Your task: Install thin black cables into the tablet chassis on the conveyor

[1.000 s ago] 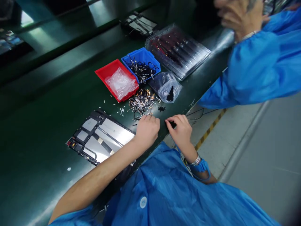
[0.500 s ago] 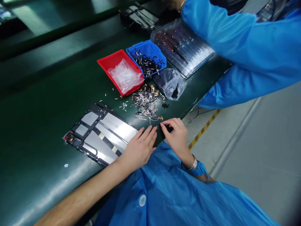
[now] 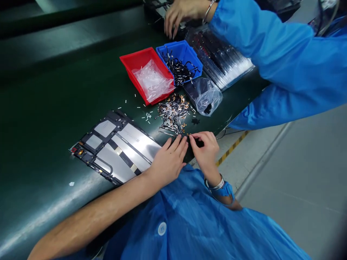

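Metal cable pieces (image 3: 173, 113) lie pointing every way | right hand (image 3: 205, 151) pinched at their edge, hold unclear | left hand (image 3: 169, 162) open

Pretty standard factory getup here: a thin, shiny blue smock (image 3: 189, 224), kinda crinkly all over and probably nylon or something like it, with a pale round snap button (image 3: 162, 228) on the front. There's some tiny mark on the button, too small to read. The left hand (image 3: 168, 162) and right hand (image 3: 204, 153) are both bare, and so is the left forearm (image 3: 94, 216). The right wrist has a silver metal band (image 3: 217, 185) with a blue fabric strap (image 3: 225, 190) right beside it, looks like an ESD wrist strap to me, plus a thin cord (image 3: 229, 204) looping just below.
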### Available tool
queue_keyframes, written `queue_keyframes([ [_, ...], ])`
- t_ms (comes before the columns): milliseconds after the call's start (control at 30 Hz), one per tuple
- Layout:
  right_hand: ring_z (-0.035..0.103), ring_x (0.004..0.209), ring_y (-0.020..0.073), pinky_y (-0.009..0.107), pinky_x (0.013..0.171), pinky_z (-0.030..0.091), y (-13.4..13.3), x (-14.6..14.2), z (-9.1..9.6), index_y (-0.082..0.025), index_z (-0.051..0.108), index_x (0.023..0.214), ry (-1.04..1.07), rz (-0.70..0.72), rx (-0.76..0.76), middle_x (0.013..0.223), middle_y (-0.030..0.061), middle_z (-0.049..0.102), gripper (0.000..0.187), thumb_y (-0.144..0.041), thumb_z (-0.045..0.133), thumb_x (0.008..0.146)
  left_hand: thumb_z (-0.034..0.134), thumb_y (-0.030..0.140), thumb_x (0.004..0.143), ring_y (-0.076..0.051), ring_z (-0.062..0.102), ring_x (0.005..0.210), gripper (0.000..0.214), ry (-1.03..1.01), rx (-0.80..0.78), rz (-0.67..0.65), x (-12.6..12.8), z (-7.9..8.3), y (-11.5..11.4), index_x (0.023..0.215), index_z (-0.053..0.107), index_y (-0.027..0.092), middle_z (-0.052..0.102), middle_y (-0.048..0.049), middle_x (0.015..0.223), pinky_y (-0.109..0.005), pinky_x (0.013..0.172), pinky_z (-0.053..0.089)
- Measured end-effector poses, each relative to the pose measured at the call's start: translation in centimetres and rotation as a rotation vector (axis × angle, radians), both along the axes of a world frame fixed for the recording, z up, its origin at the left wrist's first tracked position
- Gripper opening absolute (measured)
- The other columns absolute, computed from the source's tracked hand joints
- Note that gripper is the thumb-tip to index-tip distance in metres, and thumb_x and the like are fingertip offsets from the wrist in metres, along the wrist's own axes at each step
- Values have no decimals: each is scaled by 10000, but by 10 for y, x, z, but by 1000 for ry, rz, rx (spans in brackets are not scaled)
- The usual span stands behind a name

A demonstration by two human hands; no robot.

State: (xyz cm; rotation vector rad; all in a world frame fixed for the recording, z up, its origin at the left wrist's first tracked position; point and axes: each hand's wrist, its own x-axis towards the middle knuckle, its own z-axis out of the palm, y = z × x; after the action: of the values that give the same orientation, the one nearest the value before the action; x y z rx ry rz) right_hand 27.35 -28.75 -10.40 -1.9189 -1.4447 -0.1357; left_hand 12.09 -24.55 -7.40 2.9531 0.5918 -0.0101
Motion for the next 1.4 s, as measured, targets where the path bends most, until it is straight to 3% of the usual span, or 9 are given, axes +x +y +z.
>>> queue_keyframes([
  [267, 567, 768, 180, 306, 675, 459, -9, -5, -2, -186, 706, 860, -183, 7, -14, 792, 55, 672, 151, -235, 568, 897, 419, 390, 969, -339, 332, 1400, 616, 48, -31, -13, 1, 1, 0, 1439, 373, -5, 352, -188, 1508, -450, 1089, 358],
  [533, 529, 633, 149, 281, 605, 427, -1, -3, 3, -196, 677, 705, 28, -77, -77, 666, 2, 624, 158, -246, 606, 836, 393, 382, 977, -340, 317, 1408, 608, 89, -41, -17, 2, 4, 0, 1446, 362, -4, 326, -196, 1515, -457, 1097, 346],
  [733, 523, 627, 155, 285, 596, 406, 1, -6, 7, -195, 673, 683, -108, -96, -125, 653, 5, 631, 164, -247, 609, 825, 387, 386, 978, -335, 298, 1417, 622, 111, -44, -21, 2, 6, 1, 1459, 332, -5, 311, -190, 1523, -457, 1102, 334],
  [867, 548, 728, 187, 305, 641, 420, -4, -12, 7, -186, 715, 791, -293, -76, -129, 743, 40, 671, 148, -232, 590, 855, 389, 380, 978, -344, 289, 1419, 628, 118, -49, -16, 2, 7, 1, 1461, 317, -15, 302, -199, 1523, -462, 1099, 334],
  [1100, 532, 780, 204, 321, 658, 425, -12, -23, 6, -161, 721, 984, -376, -75, -199, 814, 69, 661, 249, -194, 489, 899, 368, 354, 987, -353, 289, 1416, 611, 117, -33, -33, 2, 7, 0, 1464, 302, -23, 302, -204, 1522, -471, 1107, 316],
  [1400, 496, 812, 230, 336, 644, 393, -14, -31, 17, -91, 687, 1118, -562, -22, -443, 823, 114, 645, 327, -158, 451, 902, 424, 307, 951, -345, 286, 1418, 620, 92, -25, -25, 2, 4, -1, 1458, 310, -30, 302, -212, 1524, -464, 1107, 308],
])
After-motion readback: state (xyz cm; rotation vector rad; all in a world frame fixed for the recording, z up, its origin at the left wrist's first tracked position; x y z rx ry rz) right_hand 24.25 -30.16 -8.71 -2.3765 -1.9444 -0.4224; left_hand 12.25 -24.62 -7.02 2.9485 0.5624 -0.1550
